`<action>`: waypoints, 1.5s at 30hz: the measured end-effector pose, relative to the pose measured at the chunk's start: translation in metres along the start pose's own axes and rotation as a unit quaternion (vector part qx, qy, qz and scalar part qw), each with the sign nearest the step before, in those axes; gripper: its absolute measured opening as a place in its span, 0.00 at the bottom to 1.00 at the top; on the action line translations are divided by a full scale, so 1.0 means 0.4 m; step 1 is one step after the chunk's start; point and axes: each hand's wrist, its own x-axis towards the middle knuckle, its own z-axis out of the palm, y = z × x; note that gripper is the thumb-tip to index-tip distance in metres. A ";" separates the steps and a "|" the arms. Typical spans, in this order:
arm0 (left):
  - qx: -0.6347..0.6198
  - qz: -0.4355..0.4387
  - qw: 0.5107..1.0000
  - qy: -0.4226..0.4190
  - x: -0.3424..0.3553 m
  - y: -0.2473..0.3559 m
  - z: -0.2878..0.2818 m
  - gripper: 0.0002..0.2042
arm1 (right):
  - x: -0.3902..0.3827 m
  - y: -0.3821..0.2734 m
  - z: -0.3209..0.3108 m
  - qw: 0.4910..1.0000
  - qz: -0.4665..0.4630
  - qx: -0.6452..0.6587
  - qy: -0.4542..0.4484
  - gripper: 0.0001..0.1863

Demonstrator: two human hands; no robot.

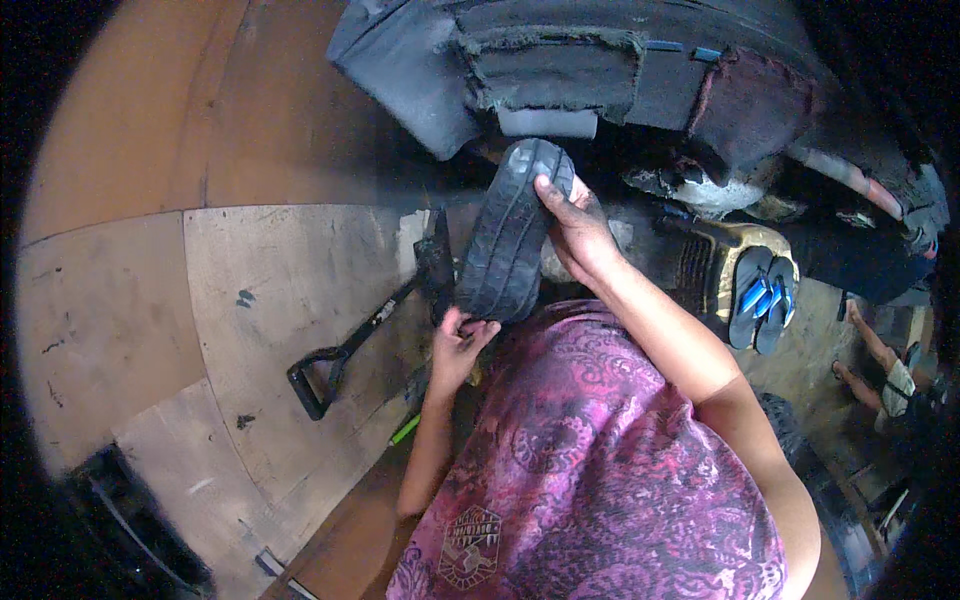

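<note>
Brown boards left; right hand clasps treaded black piece; left hand half-curled at end, grip unclear; I see distant person partly.

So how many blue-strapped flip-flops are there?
2: the left flip-flop and the right flip-flop, side by side on the tan surface toward the picture's right. Others may be hidden in shadow.

The rubber piece is between the left hand, at its near end, and the right hand, by its far end. A shovel is left; flip-flops lie on a seat right.
</note>
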 end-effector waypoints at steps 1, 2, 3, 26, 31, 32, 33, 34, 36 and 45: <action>0.074 -0.090 0.993 0.019 0.012 -0.006 0.010 0.26 | 0.000 -0.006 -0.006 0.997 -0.044 -0.061 -0.035 0.15; 0.062 -0.026 0.998 0.016 0.029 -0.003 0.023 0.25 | -0.001 -0.009 -0.012 0.993 -0.045 -0.106 -0.024 0.17; 0.034 0.048 0.998 0.002 0.050 0.008 0.039 0.25 | -0.006 -0.013 -0.020 0.992 -0.024 -0.124 -0.003 0.17; 0.097 0.215 0.970 0.050 0.294 0.264 0.286 0.11 | 0.023 -0.037 -0.063 0.992 0.094 0.065 0.051 0.19; 0.104 0.225 0.964 0.093 0.259 0.263 0.282 0.12 | 0.032 -0.047 -0.063 0.994 0.086 0.055 -0.024 0.19; 0.105 0.226 0.963 0.103 0.254 0.258 0.282 0.12 | 0.033 -0.052 -0.063 0.995 0.085 0.039 -0.033 0.19; 0.083 0.217 0.967 0.103 0.251 0.251 0.283 0.12 | 0.035 -0.057 -0.062 0.995 0.080 0.025 -0.050 0.19; 0.061 0.208 0.971 0.102 0.250 0.242 0.286 0.12 | 0.035 -0.064 -0.062 0.996 0.074 -0.003 -0.051 0.19; -0.024 0.191 0.977 0.091 0.252 0.223 0.291 0.13 | 0.039 -0.072 -0.057 0.995 0.067 -0.069 -0.031 0.18; -0.285 0.110 0.952 -0.011 0.317 0.181 0.290 0.14 | 0.011 -0.095 -0.036 0.953 0.028 -0.302 0.016 0.19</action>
